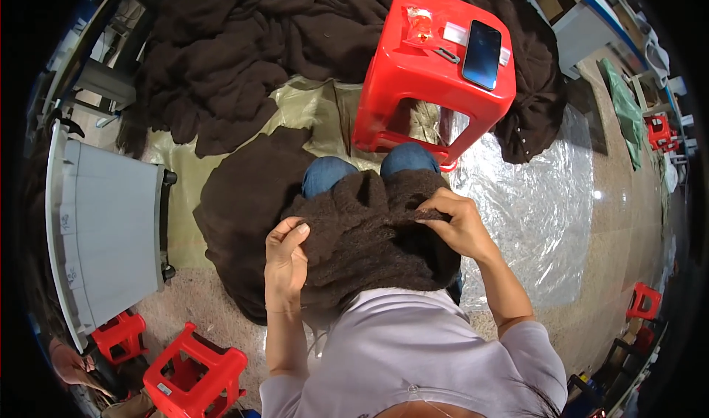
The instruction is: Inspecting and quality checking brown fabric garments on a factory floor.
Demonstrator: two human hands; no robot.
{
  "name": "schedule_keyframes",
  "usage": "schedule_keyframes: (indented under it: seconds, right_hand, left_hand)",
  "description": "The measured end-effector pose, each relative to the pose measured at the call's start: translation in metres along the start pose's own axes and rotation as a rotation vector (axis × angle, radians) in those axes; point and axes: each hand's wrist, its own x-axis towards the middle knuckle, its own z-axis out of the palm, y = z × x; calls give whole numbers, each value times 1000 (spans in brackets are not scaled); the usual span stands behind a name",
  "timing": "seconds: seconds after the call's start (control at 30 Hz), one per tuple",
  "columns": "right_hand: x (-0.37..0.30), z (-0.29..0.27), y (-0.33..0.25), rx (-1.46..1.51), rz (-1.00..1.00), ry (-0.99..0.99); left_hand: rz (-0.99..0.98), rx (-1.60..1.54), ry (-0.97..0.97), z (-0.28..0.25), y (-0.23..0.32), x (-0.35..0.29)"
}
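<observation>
A dark brown, fuzzy knitted cloth [369, 248] lies across my lap and hangs down on the left side. My left hand [286, 254] pinches its edge between thumb and fingers. Further right, my right hand [461, 222] grips a gathered fold of the same cloth, the fingertips pressed together. The stretch of cloth between the two hands is drawn up. Whether a small tool or thread sits in the right fingertips is too small to tell.
A red stool [384, 71] ahead bears a phone [481, 52], a small metal clipper [446, 55] and a clear packet [419, 26]. Brown cloth [221, 49] is heaped behind it on plastic sheeting [532, 226]. A grey wheeled bin [111, 226] and red stools [193, 374] stand left.
</observation>
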Motion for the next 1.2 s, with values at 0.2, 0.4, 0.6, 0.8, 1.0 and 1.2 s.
schedule_keyframes:
  seconds: [0.2, 0.4, 0.6, 0.8, 1.0, 1.2]
  right_hand:
    - [-5, -7, -7, 308, 41, 187]
    - [-1, 6, -32, 5, -378, 313]
    - [5, 47, -47, -244, -860, 200]
    - [12, 60, -40, -321, -896, 257]
    - [19, 58, -40, 30, -546, 10]
    - [32, 45, -44, 172, -368, -222]
  left_hand:
    - [-23, -129, 2, 13, 4, -6]
    - [35, 64, -16, 35, 1, -7]
    - [38, 199, -93, 53, -11, -6]
    - [27, 236, -119, 49, -15, -13]
    - [138, 243, -72, 44, -25, -11]
    - [144, 469, -186, 34, -20, -11]
